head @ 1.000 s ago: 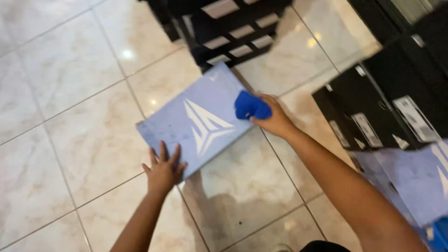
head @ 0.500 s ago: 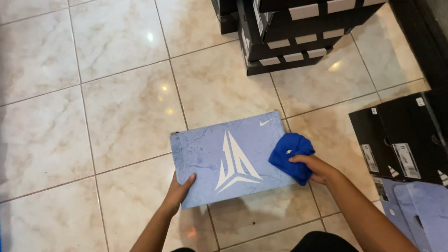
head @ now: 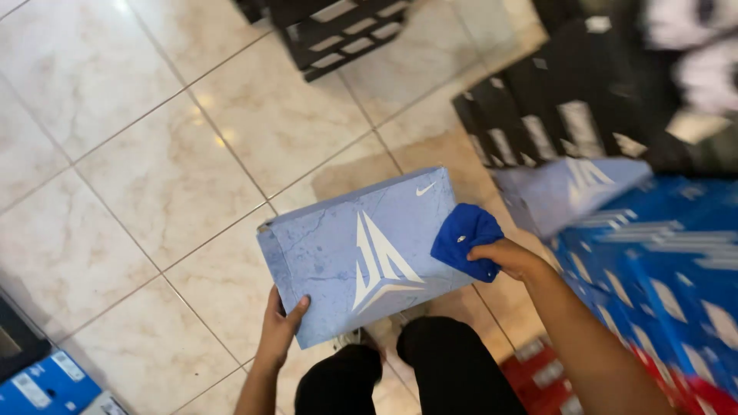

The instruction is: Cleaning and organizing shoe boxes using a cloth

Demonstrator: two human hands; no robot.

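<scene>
A pale blue shoebox (head: 361, 253) with a white angular emblem on its lid is held above the tiled floor, in front of my knees. My left hand (head: 278, 327) grips its near left corner, thumb on the lid. My right hand (head: 507, 257) holds a bunched dark blue cloth (head: 465, 238) against the lid's right edge and supports that side of the box.
Black shoeboxes (head: 338, 31) are stacked at the top middle and more of them (head: 553, 115) at the upper right. Another pale blue box (head: 569, 192) lies on bright blue boxes (head: 661, 261) at right. Red boxes (head: 538, 373) sit below. A blue box (head: 46, 384) is at the bottom left.
The box has come up off the floor into both hands and nearer to me. The view has swung right, bringing the blue stacks into sight.
</scene>
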